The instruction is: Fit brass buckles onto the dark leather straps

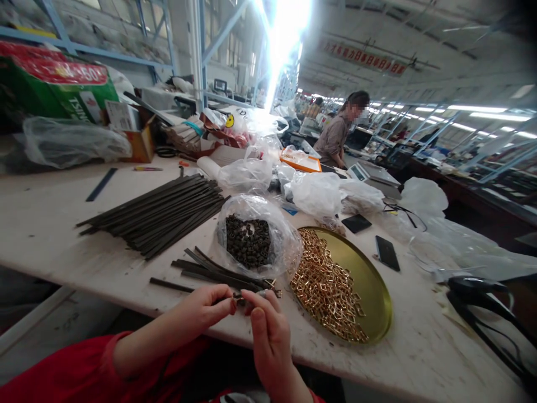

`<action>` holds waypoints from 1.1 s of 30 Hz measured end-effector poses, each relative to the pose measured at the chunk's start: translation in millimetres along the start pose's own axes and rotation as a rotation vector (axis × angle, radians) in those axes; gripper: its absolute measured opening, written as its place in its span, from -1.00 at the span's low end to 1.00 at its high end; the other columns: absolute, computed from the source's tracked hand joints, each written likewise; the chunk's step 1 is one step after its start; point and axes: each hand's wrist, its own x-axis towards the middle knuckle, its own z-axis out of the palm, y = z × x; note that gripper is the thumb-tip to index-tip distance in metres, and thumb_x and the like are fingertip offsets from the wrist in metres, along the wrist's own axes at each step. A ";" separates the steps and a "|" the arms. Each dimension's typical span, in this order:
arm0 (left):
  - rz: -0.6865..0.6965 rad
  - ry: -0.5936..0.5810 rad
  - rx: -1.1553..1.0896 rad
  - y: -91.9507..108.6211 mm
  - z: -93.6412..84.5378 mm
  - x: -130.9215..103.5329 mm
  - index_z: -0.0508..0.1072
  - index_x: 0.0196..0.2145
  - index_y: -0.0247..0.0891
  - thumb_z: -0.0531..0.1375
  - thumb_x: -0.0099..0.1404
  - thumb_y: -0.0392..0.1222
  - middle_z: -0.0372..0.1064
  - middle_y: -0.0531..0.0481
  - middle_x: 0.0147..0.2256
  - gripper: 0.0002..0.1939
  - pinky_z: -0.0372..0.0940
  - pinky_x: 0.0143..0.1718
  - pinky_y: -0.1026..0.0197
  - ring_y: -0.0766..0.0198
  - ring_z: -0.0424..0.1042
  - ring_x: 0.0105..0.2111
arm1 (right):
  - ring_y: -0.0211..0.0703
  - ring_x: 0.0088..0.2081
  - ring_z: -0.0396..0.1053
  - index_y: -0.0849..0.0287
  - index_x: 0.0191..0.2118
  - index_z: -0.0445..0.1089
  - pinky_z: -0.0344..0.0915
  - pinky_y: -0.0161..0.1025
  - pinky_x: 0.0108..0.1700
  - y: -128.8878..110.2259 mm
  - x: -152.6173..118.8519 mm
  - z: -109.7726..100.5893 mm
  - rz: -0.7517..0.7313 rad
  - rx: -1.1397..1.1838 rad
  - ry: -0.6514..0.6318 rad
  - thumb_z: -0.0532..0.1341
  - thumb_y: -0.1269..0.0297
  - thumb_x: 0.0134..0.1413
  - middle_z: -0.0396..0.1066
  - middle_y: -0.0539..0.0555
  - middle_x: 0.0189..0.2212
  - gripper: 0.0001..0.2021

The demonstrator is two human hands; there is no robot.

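Observation:
My left hand [210, 307] is closed in a pinch near the table's front edge. A black strap [170, 284] runs from the left to its fingers. A small dark piece with a gold glint [239, 299] shows between the fingertips of both hands. My right hand [271, 330] faces it with bent fingers pressed together; what they hold is mostly hidden. Just beyond the hands lie several black straps [205, 270], with gold buckles at their right end. Behind them a clear plastic bag [285, 240] holds small black loops [247, 243].
A round gold tray [373, 296] heaped with gold rectangular rings [323, 285] stands right of my hands. Black strips [159, 212] lie stacked at left. A phone [386, 253], plastic bags [319, 193] and a scale [373, 176] are farther off. A person [335, 134] stands beyond.

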 end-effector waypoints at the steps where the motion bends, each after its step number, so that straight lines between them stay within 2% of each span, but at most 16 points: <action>1: -0.015 0.005 0.012 1.0 -0.3 -0.7 0.28 -0.50 -0.26 -0.01 0.16 0.03 0.19 0.12 -0.52 -0.70 0.13 -0.40 0.30 0.31 0.16 -0.47 | -0.16 -0.33 0.32 0.01 -0.14 0.43 0.23 -0.21 -0.22 -0.8 0.3 -0.9 -0.002 0.018 -0.038 0.02 0.27 0.19 0.41 0.05 -0.38 -0.74; 4: -0.076 0.027 0.081 3.3 -0.1 -3.2 0.26 -0.53 -0.26 -0.01 0.11 0.00 0.12 0.14 -0.56 -0.73 0.10 -0.43 0.30 0.30 0.15 -0.48 | -0.20 -0.36 0.30 0.03 -0.27 0.45 0.22 -0.27 -0.27 0.6 2.9 -2.3 0.025 0.060 -0.092 0.09 0.28 0.15 0.39 0.01 -0.43 -0.82; 10: -0.102 -0.012 0.118 4.8 3.5 -6.9 0.29 -0.50 -0.27 -0.03 0.10 0.03 0.12 0.12 -0.53 -0.70 0.10 -0.42 0.28 0.27 0.17 -0.46 | -0.20 -0.34 0.26 0.01 -0.22 0.46 0.20 -0.30 -0.29 -0.4 8.5 -14.5 -0.028 -0.010 -0.307 0.15 0.28 0.11 0.34 0.00 -0.43 -0.83; 15: -0.125 0.002 0.093 2.8 9.3 -7.7 0.28 -0.53 -0.27 -0.03 0.07 -0.04 0.12 0.13 -0.55 -0.75 0.10 -0.45 0.29 0.27 0.19 -0.47 | -0.23 -0.36 0.23 0.08 -0.37 0.45 0.17 -0.32 -0.31 2.1 12.0 -18.1 0.059 0.037 -0.330 0.22 0.29 0.02 0.28 -0.03 -0.46 -0.94; 19: -0.097 0.037 0.132 0.7 11.4 -8.5 0.27 -0.53 -0.26 -0.04 0.10 -0.10 0.13 0.14 -0.55 -0.79 0.09 -0.46 0.32 0.29 0.19 -0.48 | -0.25 -0.38 0.21 0.13 -0.45 0.41 0.16 -0.34 -0.31 6.1 16.1 -17.7 0.222 0.184 -0.309 0.22 0.26 0.01 0.24 -0.04 -0.49 -0.90; 22: -0.069 0.050 0.209 1.5 11.4 -8.3 0.25 -0.55 -0.25 -0.05 0.13 -0.15 0.12 0.14 -0.57 -0.81 0.06 -0.47 0.32 0.30 0.18 -0.49 | -0.26 -0.39 0.21 0.15 -0.47 0.39 0.17 -0.34 -0.34 7.7 17.3 -16.0 0.253 0.177 -0.274 0.22 0.27 0.00 0.25 -0.04 -0.49 -0.90; 25: -0.048 0.057 0.274 2.5 10.8 -7.9 0.25 -0.54 -0.24 -0.05 0.17 -0.15 0.17 0.13 -0.56 -0.79 0.06 -0.46 0.31 0.28 0.21 -0.49 | -0.26 -0.38 0.26 0.14 -0.40 0.38 0.20 -0.34 -0.33 10.1 14.7 -11.4 0.271 0.128 -0.231 0.22 0.32 -0.01 0.29 -0.03 -0.45 -0.97; 29: -0.035 0.040 0.332 2.0 11.3 -9.0 0.29 -0.44 -0.24 -0.09 0.25 -0.10 0.30 0.03 -0.46 -0.74 0.14 -0.37 0.25 0.21 0.29 -0.41 | -0.21 -0.33 0.31 0.13 -0.32 0.36 0.25 -0.29 -0.27 13.6 8.8 -2.6 0.190 -0.037 -0.146 0.18 0.39 0.00 0.33 0.02 -0.38 -0.93; 33: -0.042 -0.010 0.293 4.5 13.0 -11.1 0.29 -0.33 -0.25 -0.13 0.28 -0.10 0.34 -0.05 -0.34 -0.73 0.19 -0.25 0.17 0.16 0.32 -0.31 | -0.18 -0.33 0.30 0.11 -0.31 0.37 0.24 -0.26 -0.28 16.3 5.0 4.7 0.107 -0.171 -0.036 0.20 0.43 -0.02 0.33 0.03 -0.38 -0.88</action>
